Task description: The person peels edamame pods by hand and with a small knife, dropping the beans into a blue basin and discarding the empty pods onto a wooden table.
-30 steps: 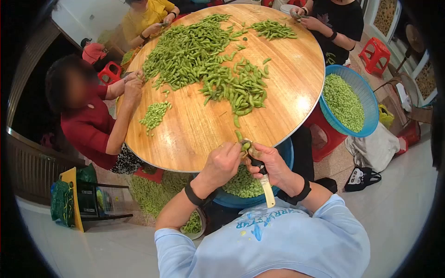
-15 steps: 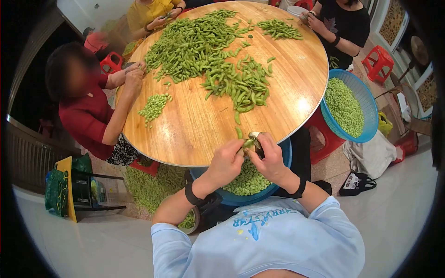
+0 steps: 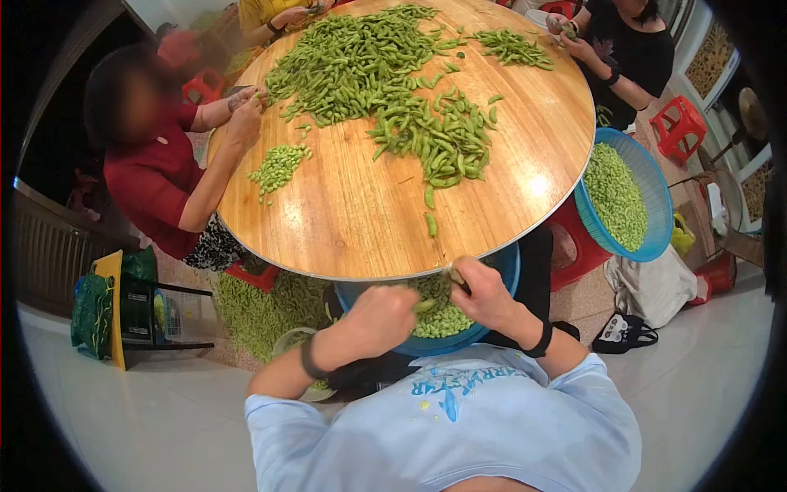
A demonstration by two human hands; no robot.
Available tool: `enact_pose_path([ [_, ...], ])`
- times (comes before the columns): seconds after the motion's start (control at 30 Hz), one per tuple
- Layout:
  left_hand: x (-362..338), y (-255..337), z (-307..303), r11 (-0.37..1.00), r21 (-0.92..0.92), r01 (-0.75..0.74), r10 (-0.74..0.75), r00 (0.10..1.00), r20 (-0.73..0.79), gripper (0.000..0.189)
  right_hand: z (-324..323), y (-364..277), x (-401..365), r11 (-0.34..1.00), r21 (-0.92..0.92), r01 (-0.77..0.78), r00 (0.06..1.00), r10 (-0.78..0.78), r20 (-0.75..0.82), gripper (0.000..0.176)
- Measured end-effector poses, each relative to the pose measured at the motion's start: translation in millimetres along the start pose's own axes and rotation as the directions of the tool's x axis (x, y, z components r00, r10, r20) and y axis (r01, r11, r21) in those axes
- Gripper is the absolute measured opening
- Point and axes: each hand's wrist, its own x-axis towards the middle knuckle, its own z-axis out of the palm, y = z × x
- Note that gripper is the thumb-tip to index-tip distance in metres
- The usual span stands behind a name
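Note:
My left hand [image 3: 379, 318] is closed and slightly smeared by motion, with a green soybean pod [image 3: 424, 306] sticking out from its fingertips. To its right, my right hand [image 3: 485, 297] is curled shut, with something pale and dark at its fingertips that I cannot make out. Both hands are over a blue basin [image 3: 513, 275] of shelled green soybeans [image 3: 441, 318], just below the table's near edge. The nearest loose pod [image 3: 432, 225] lies on the round wooden table [image 3: 344, 221]. Beyond it a large heap of pods [image 3: 352, 70] spreads over the table.
A person in red [image 3: 156, 180] works at the left beside a small pile of beans [image 3: 279, 168]. Others sit across the table. A blue basket [image 3: 648, 246] of beans stands at the right on a red stool [image 3: 574, 250]. Pods [image 3: 254, 316] cover the floor at left.
My hands have come apart and drawn back from the table edge, the left one moving left and down with the pod. The view has shifted slightly.

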Motion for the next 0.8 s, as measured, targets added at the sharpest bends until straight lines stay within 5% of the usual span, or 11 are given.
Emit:
enact_pose_path([
  [0.07, -18.9, -8.0, -20.1, 0.96, 0.279, 0.034, -0.12, 0.947, 0.298, 0.01, -1.7, 2.3, -10.0, 0.996, 0.081, 0.032, 0.98, -0.047, 0.191, 0.023],
  [0.17, -20.8, -12.0, -32.6, 0.883, 0.466, 0.047, -0.272, 0.862, 0.428, 0.007, 0.0, 0.8, -7.4, 0.991, 0.049, 0.124, 0.982, -0.13, 0.137, 0.02],
  [0.23, 2.8, -17.1, -27.9, 0.933, 0.344, -0.111, 0.06, 0.986, 0.157, 0.009, -1.9, -2.3, -4.7, 0.994, 0.085, 0.073, 0.988, -0.083, 0.127, 0.019],
  [0.3, 39.9, -18.8, -21.1, 0.94, 0.294, -0.173, 0.195, 0.98, -0.045, 0.011, -1.3, -3.1, -7.8, 0.993, 0.118, 0.01, 0.992, -0.025, 0.126, 0.018],
  [0.37, 71.0, -43.5, 9.5, 0.957, 0.273, -0.098, 0.141, 0.98, -0.144, 0.015, 0.2, 3.5, -9.7, 0.86, 0.4, -0.318, 0.948, 0.292, 0.126, 0.016],
  [0.43, 90.6, -36.8, 20.4, 0.965, 0.262, -0.011, 0.076, 0.968, -0.238, 0.015, -8.4, 3.0, -7.2, 0.819, 0.429, -0.382, 0.924, 0.344, 0.166, 0.021],
  [0.5, 100.4, -39.5, 30.3, 0.963, 0.255, 0.081, 0.005, 0.947, -0.322, 0.016, -14.3, 1.4, -1.8, 0.525, 0.655, -0.544, 0.812, 0.526, 0.253, 0.028],
  [0.6, 103.5, -46.0, 34.7, 0.956, 0.292, 0.0, 0.134, 0.889, -0.439, 0.017, -9.4, 9.8, 2.7, 0.438, 0.753, -0.491, 0.826, 0.508, 0.243, 0.03],
  [0.67, 98.7, -33.0, 24.4, 0.924, -0.358, 0.132, -0.214, 0.956, -0.2, 0.018, -11.3, 9.2, 7.9, 0.354, 0.811, -0.466, 0.814, 0.53, 0.237, 0.03],
  [0.8, 82.7, -27.0, 30.1, 0.699, -0.714, -0.027, -0.151, 0.971, -0.184, 0.016, -5.0, 13.3, 6.2, 0.333, 0.83, -0.448, 0.843, 0.466, 0.268, 0.032],
])
